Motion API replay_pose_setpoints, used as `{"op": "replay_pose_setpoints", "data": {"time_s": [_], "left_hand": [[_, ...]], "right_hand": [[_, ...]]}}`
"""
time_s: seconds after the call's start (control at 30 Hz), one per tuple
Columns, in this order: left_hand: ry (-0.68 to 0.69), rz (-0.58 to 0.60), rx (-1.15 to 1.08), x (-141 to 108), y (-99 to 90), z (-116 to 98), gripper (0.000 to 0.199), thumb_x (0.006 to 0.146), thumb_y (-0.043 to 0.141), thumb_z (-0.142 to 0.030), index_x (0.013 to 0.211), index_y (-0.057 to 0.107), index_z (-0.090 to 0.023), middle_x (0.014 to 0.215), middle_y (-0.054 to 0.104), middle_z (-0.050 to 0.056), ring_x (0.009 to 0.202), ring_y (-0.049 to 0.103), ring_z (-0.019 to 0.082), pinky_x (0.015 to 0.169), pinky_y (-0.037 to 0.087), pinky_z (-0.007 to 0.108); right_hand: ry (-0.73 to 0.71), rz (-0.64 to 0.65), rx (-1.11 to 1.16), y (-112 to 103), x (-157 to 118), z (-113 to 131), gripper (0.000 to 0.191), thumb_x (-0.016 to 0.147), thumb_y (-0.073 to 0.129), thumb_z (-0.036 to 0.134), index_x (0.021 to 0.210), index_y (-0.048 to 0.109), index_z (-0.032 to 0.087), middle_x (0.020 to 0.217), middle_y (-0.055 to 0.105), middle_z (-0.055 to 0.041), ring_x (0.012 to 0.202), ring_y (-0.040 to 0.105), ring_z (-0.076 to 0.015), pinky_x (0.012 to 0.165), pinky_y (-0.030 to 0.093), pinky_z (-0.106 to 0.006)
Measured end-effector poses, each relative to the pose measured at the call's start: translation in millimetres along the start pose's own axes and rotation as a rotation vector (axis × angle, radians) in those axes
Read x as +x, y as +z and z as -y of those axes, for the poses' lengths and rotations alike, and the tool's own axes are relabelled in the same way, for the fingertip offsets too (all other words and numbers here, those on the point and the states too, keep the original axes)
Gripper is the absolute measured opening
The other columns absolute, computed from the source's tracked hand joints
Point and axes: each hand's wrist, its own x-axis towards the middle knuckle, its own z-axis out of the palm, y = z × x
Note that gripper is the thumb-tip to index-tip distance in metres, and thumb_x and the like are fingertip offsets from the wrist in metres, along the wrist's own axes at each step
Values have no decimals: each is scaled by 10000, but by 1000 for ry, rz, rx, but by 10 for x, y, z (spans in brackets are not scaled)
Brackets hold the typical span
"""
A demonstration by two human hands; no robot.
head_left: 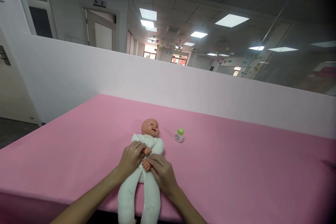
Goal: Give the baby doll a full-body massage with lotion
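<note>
Head view shows the doll [141, 175] face-up at the near edge of the table [225, 168], my left hand [132, 155] grasping it by the far fist [147, 151] and right hand [163, 170] by the near fist [146, 165], apparently folding its arms in, the next move calling for a light, even grip.

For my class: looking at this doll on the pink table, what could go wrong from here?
The doll's legs reach over the table's near edge, so a tug towards the person might slide the doll off.

The small green-lidded jar stands close beside the doll; a sideways sweep of the right hand could knock it over.
</note>
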Motion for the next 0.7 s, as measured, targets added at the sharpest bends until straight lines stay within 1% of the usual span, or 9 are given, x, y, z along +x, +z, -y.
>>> {"op": "replay_pose_setpoints", "data": {"time_s": [0.13, 0.2, 0.27, 0.33, 0.4, 0.47, 0.53, 0.6, 0.7], "left_hand": [[19, 59, 73, -3, 24, 12, 134, 911, 598, -115, 925, 689, -213, 898, 698, 42, 862, 627, 209, 631, 401, 287], [0, 29, -3, 26, -33, 30, 94, 930, 621, -189, 958, 702, -228, 907, 708, 36, 875, 635, 210, 645, 413, 284], [-101, -61, -166, 54, -118, 65, 108, 946, 640, -300, 993, 718, -241, 942, 726, 37, 879, 648, 210, 672, 446, 288], [-293, -210, -390, 72, -217, 135, 182, 912, 691, -395, 993, 729, -237, 980, 738, 47, 897, 665, 218, 694, 486, 295], [-539, -374, -639, 75, -315, 253, 268, 829, 775, -442, 969, 732, -217, 996, 736, 62, 926, 677, 237, 705, 521, 306], [-791, -510, -868, 60, -391, 416, 321, 741, 854, -417, 938, 731, -195, 995, 731, 68, 938, 683, 243, 717, 540, 312], [-1036, -599, -1065, 27, -430, 594, 267, 719, 878, -331, 884, 729, -182, 989, 729, 62, 907, 689, 212, 716, 543, 294], [-1235, -681, -1214, -17, -432, 744, 157, 748, 855, -224, 817, 721, -178, 963, 728, 43, 858, 690, 165, 721, 545, 264], [-1379, -802, -1323, -60, -408, 840, 114, 790, 806, -129, 765, 706, -179, 918, 718, 19, 810, 682, 123, 747, 560, 247]], "right_hand": [[-90, 87, -93, 32, -18, 3, 302, 976, 524, 94, 1144, 740, 221, 1031, 766, -96, 965, 723, -226, 810, 628, -352], [-30, 47, -33, -65, 23, -52, 305, 957, 550, 103, 1145, 747, 240, 1046, 766, -88, 977, 725, -225, 832, 626, -357], [131, -80, 69, -218, 73, -144, 246, 931, 622, 158, 1113, 762, 249, 1045, 765, -81, 981, 726, -230, 870, 619, -378], [375, -264, 211, -393, 105, -276, 197, 877, 729, 252, 1068, 773, 232, 1055, 769, -84, 1003, 726, -249, 911, 612, -412], [637, -461, 379, -553, 84, -452, 300, 777, 834, 337, 1036, 774, 199, 1083, 774, -96, 1044, 725, -276, 953, 603, -439], [858, -666, 558, -660, -10, -656, 419, 685, 890, 398, 1022, 773, 180, 1132, 771, -105, 1100, 716, -291, 982, 596, -429], [1026, -834, 711, -699, -164, -849, 477, 633, 909, 436, 1018, 774, 190, 1200, 754, -96, 1158, 698, -285, 980, 601, -380], [1149, -930, 801, -678, -327, -992, 482, 612, 912, 450, 1006, 775, 208, 1254, 734, -85, 1196, 685, -275, 942, 619, -333], [1233, -974, 840, -608, -447, -1052, 465, 603, 912, 440, 983, 771, 212, 1265, 726, -90, 1210, 680, -281, 904, 638, -324]]}}
